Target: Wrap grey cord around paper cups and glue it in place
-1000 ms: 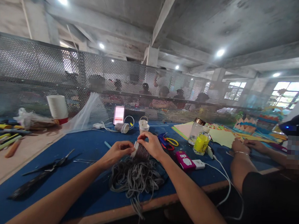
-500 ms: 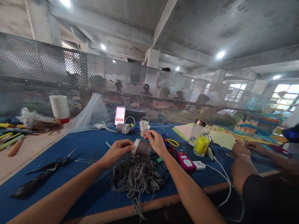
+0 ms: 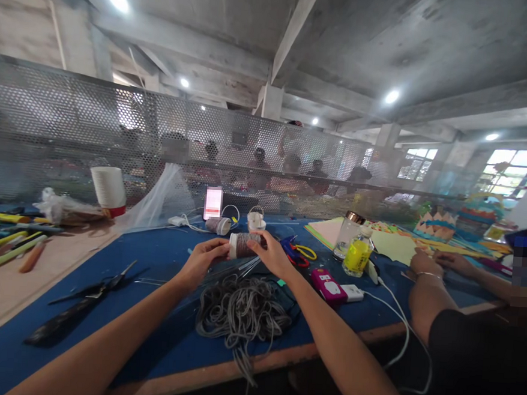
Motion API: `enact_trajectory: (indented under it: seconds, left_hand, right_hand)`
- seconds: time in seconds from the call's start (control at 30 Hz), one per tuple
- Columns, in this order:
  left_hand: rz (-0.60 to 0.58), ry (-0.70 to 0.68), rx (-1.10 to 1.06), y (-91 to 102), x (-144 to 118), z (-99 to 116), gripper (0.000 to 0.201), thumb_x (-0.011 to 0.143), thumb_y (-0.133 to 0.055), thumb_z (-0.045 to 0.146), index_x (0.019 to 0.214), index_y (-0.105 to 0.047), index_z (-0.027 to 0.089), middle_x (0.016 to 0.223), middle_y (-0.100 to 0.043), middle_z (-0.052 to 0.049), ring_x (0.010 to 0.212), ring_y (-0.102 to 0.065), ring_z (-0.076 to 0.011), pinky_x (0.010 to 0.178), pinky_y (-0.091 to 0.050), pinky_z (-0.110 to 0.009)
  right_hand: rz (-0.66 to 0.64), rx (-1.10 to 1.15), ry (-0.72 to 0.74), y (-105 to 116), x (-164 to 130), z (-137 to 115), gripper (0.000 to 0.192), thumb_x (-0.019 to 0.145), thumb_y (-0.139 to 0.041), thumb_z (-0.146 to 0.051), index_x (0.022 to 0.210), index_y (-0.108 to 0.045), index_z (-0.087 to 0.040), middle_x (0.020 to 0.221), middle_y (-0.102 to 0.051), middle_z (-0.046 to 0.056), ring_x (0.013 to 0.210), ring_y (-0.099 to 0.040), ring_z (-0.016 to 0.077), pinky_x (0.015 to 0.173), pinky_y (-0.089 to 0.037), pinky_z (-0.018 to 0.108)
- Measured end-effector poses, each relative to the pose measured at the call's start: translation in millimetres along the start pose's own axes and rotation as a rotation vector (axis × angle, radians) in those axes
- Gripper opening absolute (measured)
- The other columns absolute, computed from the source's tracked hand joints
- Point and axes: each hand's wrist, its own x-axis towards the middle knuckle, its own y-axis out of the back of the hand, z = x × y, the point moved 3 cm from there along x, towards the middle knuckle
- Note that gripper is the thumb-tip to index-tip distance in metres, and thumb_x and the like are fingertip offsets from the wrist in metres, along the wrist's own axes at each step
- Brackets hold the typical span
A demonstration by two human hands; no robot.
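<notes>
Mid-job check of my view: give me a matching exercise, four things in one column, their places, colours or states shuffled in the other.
1. nearer spool
2. cord
3. shears
4. cup stack

A. black
B. white
C. held between left hand and right hand
D. grey, in a loose heap

Pairs: 1-C, 2-D, 3-A, 4-B

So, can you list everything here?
held spool: one, grey-brown and white, centre
cord heap: one, grey, front
phone: one, pink screen, back
other spool: one, grey-brown, before phone
shears: one, black, left
handles: several, mixed, left
cups: one stack, white, left
bottles: two, clear and yellow, right
case: one, magenta, right
paper: several sheets, pale, right
mat: one, blue, beneath
mesh screen: one, grey, back
co-worker's hands: two, bare, right
left hand: one, bare, spool's white end
right hand: one, bare, spool's other end
</notes>
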Motion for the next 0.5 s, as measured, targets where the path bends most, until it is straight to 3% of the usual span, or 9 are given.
enact_trajectory:
  seconds: [0.13, 0.5]
  left_hand:
    - [0.007, 0.01, -0.097, 1.6, 1.1, 0.3, 0.025, 0.071, -0.073, 0.035, 0.085, -0.071, 0.015, 0.087, -0.066, -0.005, 0.075, -0.058, -0.0139, 0.075, -0.047, -0.025]
    - [-0.01, 0.107, -0.17, 3.3, 1.2, -6.2, 0.015, 0.069, -0.076, 0.028, 0.075, -0.071, 0.014, 0.071, -0.065, -0.001, 0.063, -0.056, -0.0099, 0.068, -0.046, -0.021]
  right_hand:
    - [0.028, -0.005, 0.043, -1.2, 0.1, -0.4, 0.047, 0.083, -0.057, -0.051, 0.118, -0.054, -0.021, 0.117, -0.059, 0.006, 0.103, -0.056, 0.0176, 0.091, -0.042, 0.029]
    - [0.024, -0.017, 0.095, -1.6, -1.2, -3.4, 0.042, 0.084, -0.058, -0.045, 0.119, -0.054, -0.021, 0.119, -0.056, 0.007, 0.109, -0.054, 0.0174, 0.097, -0.04, 0.03]
